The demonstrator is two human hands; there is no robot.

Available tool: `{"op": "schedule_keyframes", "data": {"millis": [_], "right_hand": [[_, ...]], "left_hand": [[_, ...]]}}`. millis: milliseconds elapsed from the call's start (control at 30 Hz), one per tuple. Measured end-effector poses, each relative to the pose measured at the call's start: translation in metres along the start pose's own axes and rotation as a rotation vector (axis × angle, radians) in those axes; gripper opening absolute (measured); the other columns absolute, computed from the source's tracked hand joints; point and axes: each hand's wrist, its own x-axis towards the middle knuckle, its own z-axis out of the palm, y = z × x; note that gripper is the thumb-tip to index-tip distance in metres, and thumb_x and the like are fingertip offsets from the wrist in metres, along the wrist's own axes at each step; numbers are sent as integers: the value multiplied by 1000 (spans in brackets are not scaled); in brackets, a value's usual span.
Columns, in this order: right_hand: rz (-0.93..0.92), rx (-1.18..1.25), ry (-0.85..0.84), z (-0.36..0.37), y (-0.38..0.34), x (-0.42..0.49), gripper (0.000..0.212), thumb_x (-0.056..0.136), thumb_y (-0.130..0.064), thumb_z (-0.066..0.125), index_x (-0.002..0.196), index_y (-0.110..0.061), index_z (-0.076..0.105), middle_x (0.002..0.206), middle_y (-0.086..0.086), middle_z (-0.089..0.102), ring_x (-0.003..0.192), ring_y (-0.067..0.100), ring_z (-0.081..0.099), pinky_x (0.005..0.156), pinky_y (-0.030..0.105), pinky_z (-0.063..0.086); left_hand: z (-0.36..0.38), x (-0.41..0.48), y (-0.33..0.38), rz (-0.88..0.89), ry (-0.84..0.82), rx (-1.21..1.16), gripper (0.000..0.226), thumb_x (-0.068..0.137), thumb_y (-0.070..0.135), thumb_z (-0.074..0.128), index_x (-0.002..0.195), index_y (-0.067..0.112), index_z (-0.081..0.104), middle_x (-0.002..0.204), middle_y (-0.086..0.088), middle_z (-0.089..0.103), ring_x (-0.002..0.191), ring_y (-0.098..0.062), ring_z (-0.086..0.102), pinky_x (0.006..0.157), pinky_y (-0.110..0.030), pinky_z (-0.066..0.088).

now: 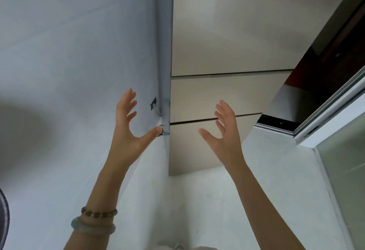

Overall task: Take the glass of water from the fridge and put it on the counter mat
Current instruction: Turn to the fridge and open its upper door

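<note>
A tall fridge (pixel 227 42) with beige, glossy doors stands ahead of me, all its doors closed; two horizontal seams split the front into panels. My left hand (pixel 128 125) is raised in front of the wall just left of the fridge, fingers spread, holding nothing. My right hand (pixel 223 131) is raised in front of the lower fridge panels, fingers apart and empty. Neither hand touches the fridge. No glass of water and no counter mat is in view.
A pale wall (pixel 69 52) runs along the left with a grey corner strip (pixel 166 52) next to the fridge. A white-framed sliding glass door (pixel 339 160) is on the right. The white floor (pixel 197 200) lies below. Bracelets circle my left wrist (pixel 94 220).
</note>
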Motion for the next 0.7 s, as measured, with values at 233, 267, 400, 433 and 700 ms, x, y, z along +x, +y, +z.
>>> {"op": "schedule_keyframes", "data": {"millis": [233, 267, 400, 433, 700], "right_hand": [[-229, 6, 36, -12, -55, 51, 81, 77, -7, 75, 134, -46, 32, 140, -24, 39, 133, -3, 38, 115, 29, 30], [-274, 13, 44, -12, -68, 61, 82, 77, -7, 75, 133, -49, 31, 140, -24, 39, 134, -3, 38, 116, 29, 29], [-451, 25, 74, -12, -118, 97, 81, 77, -2, 75, 138, -31, 30, 147, -4, 39, 138, 9, 37, 116, 36, 29], [-486, 26, 78, -12, -130, 105, 80, 77, -1, 74, 138, -29, 30, 148, -2, 39, 138, 11, 38, 116, 36, 29], [-704, -55, 102, -16, -197, 149, 81, 76, -3, 75, 141, -26, 32, 143, -18, 37, 135, 11, 40, 114, 31, 31]], "left_hand": [[0, 60, 40, 175, 2, 12, 93, 75, 24, 76, 149, 25, 19, 154, -1, 30, 138, -10, 36, 110, -31, 36], [-3, 73, 48, 201, 15, 2, 93, 75, 23, 76, 148, 24, 20, 154, -2, 30, 138, -11, 36, 110, -33, 36], [-14, 122, 82, 306, 70, -7, 92, 73, 21, 77, 147, 23, 22, 153, -2, 31, 138, -14, 37, 111, -40, 36], [-18, 133, 90, 331, 75, -4, 92, 73, 21, 77, 147, 24, 22, 153, 0, 32, 138, -13, 37, 111, -41, 36], [-31, 195, 137, 438, 17, 66, 96, 72, 22, 78, 150, 17, 21, 155, 2, 28, 139, -13, 34, 112, -35, 33]]}}
